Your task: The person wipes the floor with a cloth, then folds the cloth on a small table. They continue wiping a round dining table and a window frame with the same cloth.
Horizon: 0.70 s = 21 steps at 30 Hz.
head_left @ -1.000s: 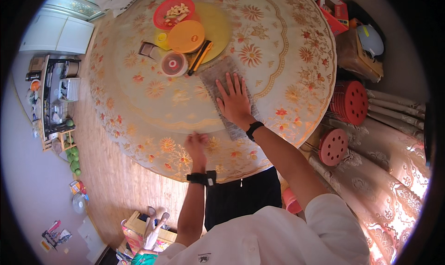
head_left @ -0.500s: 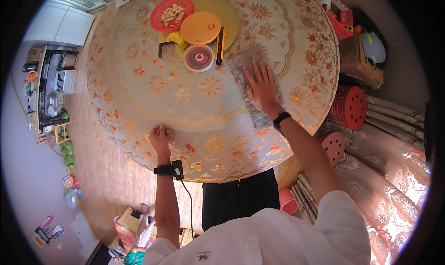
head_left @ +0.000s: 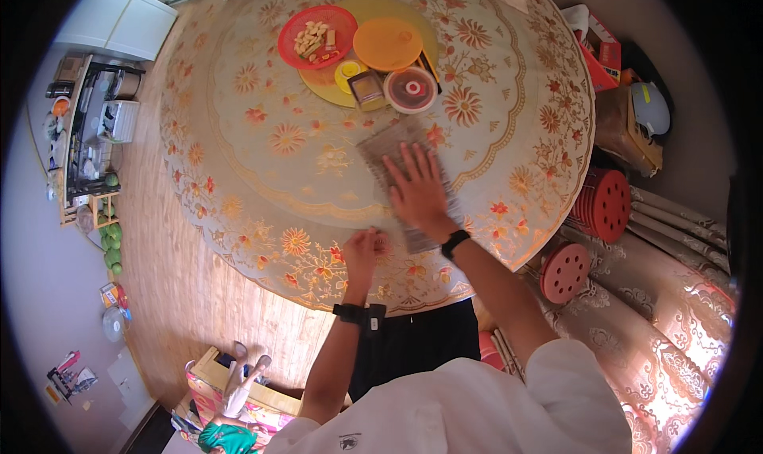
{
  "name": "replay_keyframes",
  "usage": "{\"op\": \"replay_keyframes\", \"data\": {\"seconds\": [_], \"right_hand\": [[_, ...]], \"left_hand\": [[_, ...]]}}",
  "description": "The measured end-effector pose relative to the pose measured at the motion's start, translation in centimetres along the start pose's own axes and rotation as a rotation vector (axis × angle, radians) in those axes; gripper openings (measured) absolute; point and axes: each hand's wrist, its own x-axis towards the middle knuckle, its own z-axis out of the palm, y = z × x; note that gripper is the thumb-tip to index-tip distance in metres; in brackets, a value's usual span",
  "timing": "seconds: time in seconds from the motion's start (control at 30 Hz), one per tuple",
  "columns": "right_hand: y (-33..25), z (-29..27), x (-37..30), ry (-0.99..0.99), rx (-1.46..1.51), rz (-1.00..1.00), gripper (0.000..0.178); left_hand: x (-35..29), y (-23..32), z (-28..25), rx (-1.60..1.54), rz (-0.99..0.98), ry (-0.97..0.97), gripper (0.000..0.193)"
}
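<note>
**Right hand flat on grey-brown cloth, left hand curled near table edge**

Head view: Right forearm came in from lower right, angled up-left, black band at the wrist. Palm down, fingers straight, slightly spread, pointing up-left. Hand open, pressed on top of the cloth, nothing gripped.

Cloth lay on the near half of the round table, roughly rectangular, tilted, long side running from upper left to lower right. Its far edge was near the round tub with the dark red contents; its near end stuck out below the palm, left of the wrist.

Left forearm came up from the lower edge, nearly vertical, leaning a bit right, second band with a small black box at the wrist. Hand was left of the cloth's near end, over the table's near rim area. Fingers bent inward, blurred; couldn't tell if fully closed or holding anything.
</note>
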Motion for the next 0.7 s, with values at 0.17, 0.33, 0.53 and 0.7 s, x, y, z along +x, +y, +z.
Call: {"op": "replay_keyframes", "data": {"seconds": [0.17, 0.33, 0.53, 0.7], "right_hand": [[8.6, -3.0, 0.4, 0.016, -0.099, -0.038, 0.065], [11.0, -2.6, 0.7, 0.136, -0.187, 0.197, 0.065], [1.2, 0.2, 0.7, 0.074, -0.052, 0.145, 0.065], [-1.7, 0.9, 1.5, 0.089, 0.036, 0.094, 0.067]], "left_hand": [[4.8, 3.9, -9.0, 0.021, 0.197, 0.302, 0.033], [7.4, 7.5, -11.5, 0.134, 0.207, 0.244, 0.027], [2.9, 1.0, -2.6, -0.116, 0.238, 0.269, 0.026], [-1.2, -1.3, 3.5, -0.012, 0.050, -0.019, 0.028]]}}
